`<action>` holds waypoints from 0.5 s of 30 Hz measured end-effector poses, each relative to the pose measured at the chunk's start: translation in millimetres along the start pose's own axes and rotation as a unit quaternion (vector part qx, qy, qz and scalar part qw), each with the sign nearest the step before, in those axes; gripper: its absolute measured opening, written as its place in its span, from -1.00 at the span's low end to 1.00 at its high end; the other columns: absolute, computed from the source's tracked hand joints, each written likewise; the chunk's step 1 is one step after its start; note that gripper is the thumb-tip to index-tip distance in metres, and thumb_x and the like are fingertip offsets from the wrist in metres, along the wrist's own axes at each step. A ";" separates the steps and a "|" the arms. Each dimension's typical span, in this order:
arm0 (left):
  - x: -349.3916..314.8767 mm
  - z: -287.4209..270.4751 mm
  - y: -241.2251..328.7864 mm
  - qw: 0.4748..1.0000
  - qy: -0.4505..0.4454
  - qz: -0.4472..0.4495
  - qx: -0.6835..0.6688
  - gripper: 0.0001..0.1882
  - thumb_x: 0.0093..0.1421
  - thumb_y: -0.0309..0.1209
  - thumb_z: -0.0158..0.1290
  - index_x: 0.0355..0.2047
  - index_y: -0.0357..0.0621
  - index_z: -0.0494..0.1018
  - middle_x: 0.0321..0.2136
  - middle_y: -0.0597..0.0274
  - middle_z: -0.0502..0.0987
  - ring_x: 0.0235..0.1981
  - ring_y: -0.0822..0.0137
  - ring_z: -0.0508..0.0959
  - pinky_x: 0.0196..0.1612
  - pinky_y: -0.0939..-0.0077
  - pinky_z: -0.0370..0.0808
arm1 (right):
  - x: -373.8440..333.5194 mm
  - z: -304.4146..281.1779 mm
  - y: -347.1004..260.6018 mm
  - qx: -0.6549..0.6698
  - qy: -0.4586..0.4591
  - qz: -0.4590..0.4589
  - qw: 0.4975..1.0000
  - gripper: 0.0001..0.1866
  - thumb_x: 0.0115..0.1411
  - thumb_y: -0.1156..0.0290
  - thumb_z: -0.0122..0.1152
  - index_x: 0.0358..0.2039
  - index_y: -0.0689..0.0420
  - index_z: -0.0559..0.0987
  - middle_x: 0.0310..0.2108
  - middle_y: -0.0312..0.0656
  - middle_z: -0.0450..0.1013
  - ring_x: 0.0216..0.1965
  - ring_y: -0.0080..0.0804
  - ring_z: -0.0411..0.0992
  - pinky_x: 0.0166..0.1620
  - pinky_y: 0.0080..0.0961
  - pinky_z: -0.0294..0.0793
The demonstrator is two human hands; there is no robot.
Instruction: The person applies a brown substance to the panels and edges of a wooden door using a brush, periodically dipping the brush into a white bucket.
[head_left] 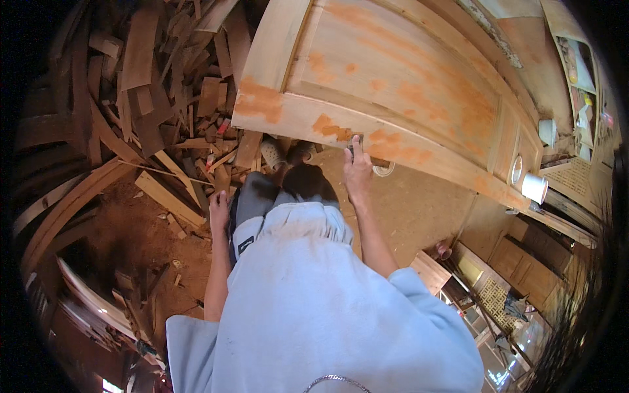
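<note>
A pale wooden panel door (393, 78) lies in front of me, its recessed panels and frame marked with orange filler smears. At its near edge my right hand (358, 173) grips a small scraper (354, 141), mostly hidden by the fingers, with the index finger stretched along it. The scraper touches the frame beside a darker, wet-looking orange patch (331, 128). My left hand (219, 209) hangs beside my left thigh with its fingers loosely bent, and nothing shows in it.
A heap of wood offcuts (157, 85) fills the left side, with longer boards (170, 196) lying near my left leg. Toward the door's right end stands a white tub (534, 188). Cabinets (531, 255) and a shelf (580, 98) are on the right.
</note>
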State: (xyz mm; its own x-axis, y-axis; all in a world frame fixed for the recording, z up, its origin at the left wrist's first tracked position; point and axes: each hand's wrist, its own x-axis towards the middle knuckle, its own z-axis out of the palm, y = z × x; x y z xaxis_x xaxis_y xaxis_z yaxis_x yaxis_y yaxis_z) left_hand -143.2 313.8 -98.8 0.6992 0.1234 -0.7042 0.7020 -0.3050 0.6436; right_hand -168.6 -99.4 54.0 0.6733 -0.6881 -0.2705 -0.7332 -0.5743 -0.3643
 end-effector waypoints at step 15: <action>-23.0 11.6 -14.2 0.997 0.012 -0.066 0.050 -0.43 0.38 -0.01 -0.02 0.00 -0.39 0.46 -0.12 0.05 0.57 -0.16 0.28 0.60 -0.11 0.44 0.50 | 47.8 -68.3 -70.0 -0.127 -0.248 -0.269 0.922 -0.69 0.34 0.28 0.05 0.06 0.00 0.49 -0.25 0.14 0.52 -0.24 0.18 0.49 -0.17 0.00 0.47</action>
State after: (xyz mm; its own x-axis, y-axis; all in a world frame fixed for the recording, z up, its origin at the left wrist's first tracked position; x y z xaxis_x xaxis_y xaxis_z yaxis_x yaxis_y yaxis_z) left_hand -170.8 304.3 -95.2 0.6059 0.1902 -0.7725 0.7715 -0.3773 0.5123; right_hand -91.6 -122.4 127.4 0.8604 -0.0217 -0.5092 -0.2365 -0.9020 -0.3612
